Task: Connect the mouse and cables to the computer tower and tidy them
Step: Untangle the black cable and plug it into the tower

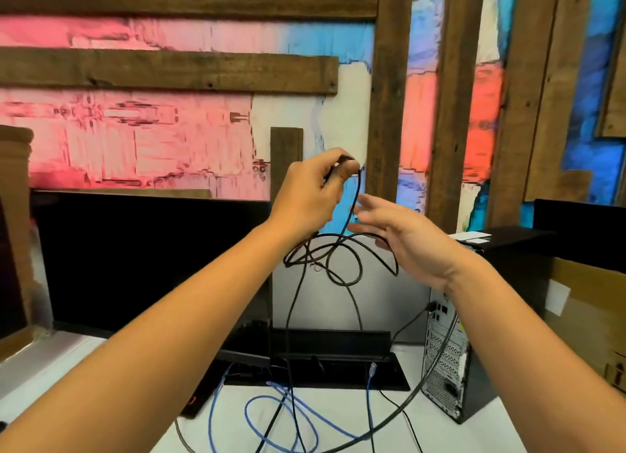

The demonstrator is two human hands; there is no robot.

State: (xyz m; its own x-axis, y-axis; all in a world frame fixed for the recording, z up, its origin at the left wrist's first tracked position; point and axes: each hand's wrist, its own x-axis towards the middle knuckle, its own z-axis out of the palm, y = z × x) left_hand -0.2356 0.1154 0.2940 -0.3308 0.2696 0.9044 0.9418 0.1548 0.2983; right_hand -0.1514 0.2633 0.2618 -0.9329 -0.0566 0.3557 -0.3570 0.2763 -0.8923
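The fingers of the left hand (310, 192), raised at the centre of the frame, were curled narrow and pinched on the upper end of a black cable (352, 202); whether that end carried a plug could not be told, since the fingertips covered it. From the pinch the cable dropped almost straight down, its long axis near vertical, then spread into loose tangled loops (338, 256) hanging just below both hands. The right hand (403, 239) stood just right of the hanging strand with its fingers spread wide and blurred, the palm turned toward the cable; one loop passed at or behind its fingers, and contact could not be judged. It gripped nothing clearly.

The right hand was the nearer one to the loops, which lay just left of and below its fingers. Gathering or coiling them would probably have fallen to that hand while the left kept the end up.

Further out, strands ran down to the white desk (474, 429) at the bottom of the frame, where a blue cable (281, 415) lay looped. The computer tower (450, 361) stood at lower right, its back panel facing the camera, well below the hands. A dark monitor (152, 259) filled the left.
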